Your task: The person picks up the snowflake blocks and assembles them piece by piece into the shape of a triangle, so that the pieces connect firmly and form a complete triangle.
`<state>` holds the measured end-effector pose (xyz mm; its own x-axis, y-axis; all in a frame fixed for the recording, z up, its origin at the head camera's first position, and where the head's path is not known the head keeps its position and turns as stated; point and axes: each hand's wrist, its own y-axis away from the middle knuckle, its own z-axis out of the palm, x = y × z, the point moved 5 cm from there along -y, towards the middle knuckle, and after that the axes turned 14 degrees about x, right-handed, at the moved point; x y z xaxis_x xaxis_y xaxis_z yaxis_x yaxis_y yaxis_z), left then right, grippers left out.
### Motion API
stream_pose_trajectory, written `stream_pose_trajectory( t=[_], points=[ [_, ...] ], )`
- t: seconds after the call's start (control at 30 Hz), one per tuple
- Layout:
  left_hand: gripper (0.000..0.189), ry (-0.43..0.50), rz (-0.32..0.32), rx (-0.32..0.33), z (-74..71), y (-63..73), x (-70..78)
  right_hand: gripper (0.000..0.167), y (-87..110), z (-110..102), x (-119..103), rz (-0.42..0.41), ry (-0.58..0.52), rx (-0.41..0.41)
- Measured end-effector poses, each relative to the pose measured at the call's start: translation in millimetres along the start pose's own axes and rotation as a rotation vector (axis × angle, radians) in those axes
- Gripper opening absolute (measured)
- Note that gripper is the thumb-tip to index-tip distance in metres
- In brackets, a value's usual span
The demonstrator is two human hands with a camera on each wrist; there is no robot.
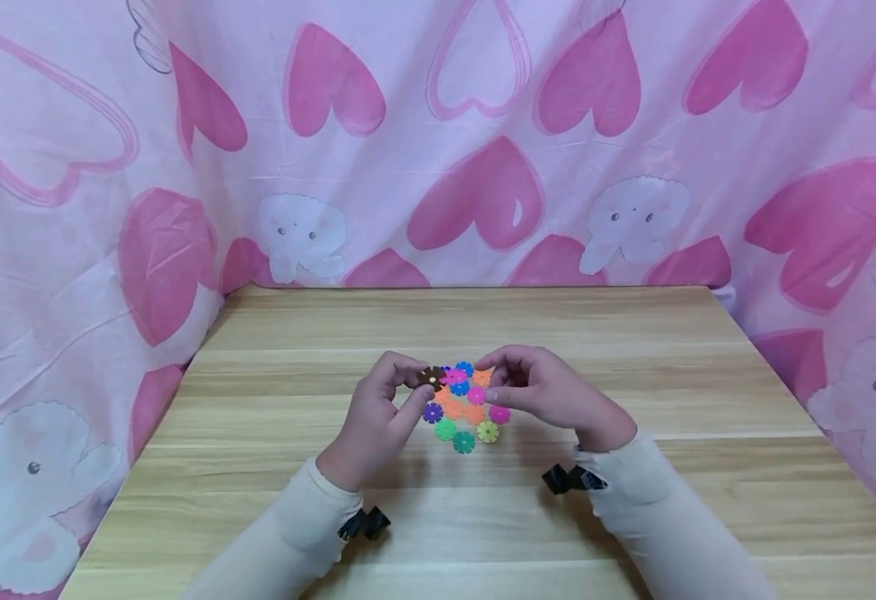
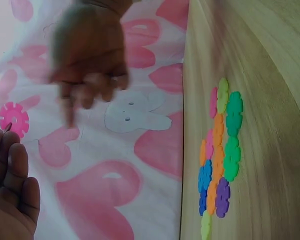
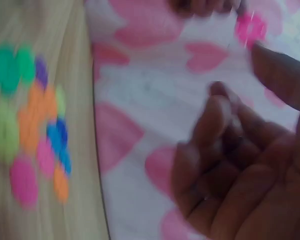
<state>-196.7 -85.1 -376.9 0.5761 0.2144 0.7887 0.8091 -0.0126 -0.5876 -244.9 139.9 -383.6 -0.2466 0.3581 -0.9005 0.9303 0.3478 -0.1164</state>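
My left hand [image 1: 377, 412] pinches a brown snowflake disc [image 1: 432, 380] between thumb and fingers, above the table. A bright pink snowflake disc [image 2: 14, 120] is joined to its edge and sticks out to the right. Facing it, my right hand [image 1: 550, 387] hovers with thumb and fingers apart and nothing between them; in the right wrist view its thumb tip is near the pink disc [image 3: 251, 29]. Beneath both hands lie several notched discs, among them orange [image 1: 473, 414], dark green [image 1: 463, 442], yellow-green [image 1: 488, 431], purple [image 1: 432, 412] and blue [image 1: 459, 388].
The discs lie on a wood-grain table [image 1: 257, 467]. Behind and beside it hangs a pink cloth [image 1: 400, 192] with hearts and white cartoon animals. Black wrist mounts [image 1: 365, 524] sit at both cream sleeves [image 1: 280, 525].
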Motion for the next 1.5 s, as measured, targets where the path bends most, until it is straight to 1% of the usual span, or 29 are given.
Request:
stream_pose_trajectory(
  t=[0.07,0.13,0.27,0.33,0.47,0.57,0.7,0.83,0.9,1.0,1.07,1.13,1.23,1.33,1.4,1.43,1.5],
  points=[
    [0.025,0.010,-0.030,0.011,-1.2,-0.1,-2.8,0.032,-5.2,-4,14,0.053,0.125,0.000],
    [0.025,0.018,-0.049,0.016,-1.6,0.1,-5.2,0.029,-8.8,-4,31,0.140,0.213,-0.006],
    [0.026,0.030,-0.057,0.016,-1.0,0.3,-6.8,0.025,-10.6,-2,55,0.306,0.288,-0.025],
    [0.026,0.032,-0.056,0.015,-0.5,0.3,-6.7,0.027,-10.3,1,63,0.343,0.305,-0.033],
    [0.026,0.030,-0.056,0.012,0.4,0.1,-7.0,0.024,-9.0,6,68,0.344,0.349,-0.059],
    [0.026,0.030,-0.061,-0.002,0.9,0.0,-6.8,0.021,-8.9,9,69,0.328,0.417,-0.071],
    [0.026,0.029,-0.058,-0.016,1.4,0.0,-6.4,0.021,-8.0,13,67,0.317,0.492,-0.077],
    [0.025,0.036,-0.041,-0.013,1.3,-0.4,-7.3,0.021,-5.8,16,65,0.335,0.521,-0.078],
    [0.024,0.035,-0.043,-0.008,0.7,-0.4,-8.2,0.022,-5.4,16,65,0.345,0.525,-0.075],
    [0.024,0.026,-0.059,0.001,-0.7,-0.2,-9.7,0.024,-4.8,15,65,0.357,0.507,-0.070],
    [0.024,0.022,-0.069,0.005,-0.9,0.1,-10.8,0.023,-5.0,13,63,0.339,0.466,-0.055],
    [0.024,0.022,-0.071,0.010,-1.1,0.3,-11.4,0.021,-5.7,10,60,0.314,0.399,-0.019],
    [0.025,0.025,-0.067,0.018,-1.7,0.3,-11.2,0.021,-9.0,5,45,0.197,0.241,0.079],
    [0.025,0.033,-0.061,0.025,-2.1,-0.2,-9.1,0.021,-8.3,0,23,0.039,0.063,0.185],
    [0.025,0.036,-0.055,0.026,-2.2,-0.8,-7.9,0.019,-4.4,-2,8,-0.059,-0.035,0.224],
    [0.024,0.037,-0.052,0.025,-2.1,-1.0,-7.4,0.018,-1.9,-2,2,-0.093,-0.073,0.239],
    [0.024,0.039,-0.046,0.022,-1.6,-1.6,-6.5,0.018,3.1,-2,-9,-0.136,-0.127,0.249]
  ],
)
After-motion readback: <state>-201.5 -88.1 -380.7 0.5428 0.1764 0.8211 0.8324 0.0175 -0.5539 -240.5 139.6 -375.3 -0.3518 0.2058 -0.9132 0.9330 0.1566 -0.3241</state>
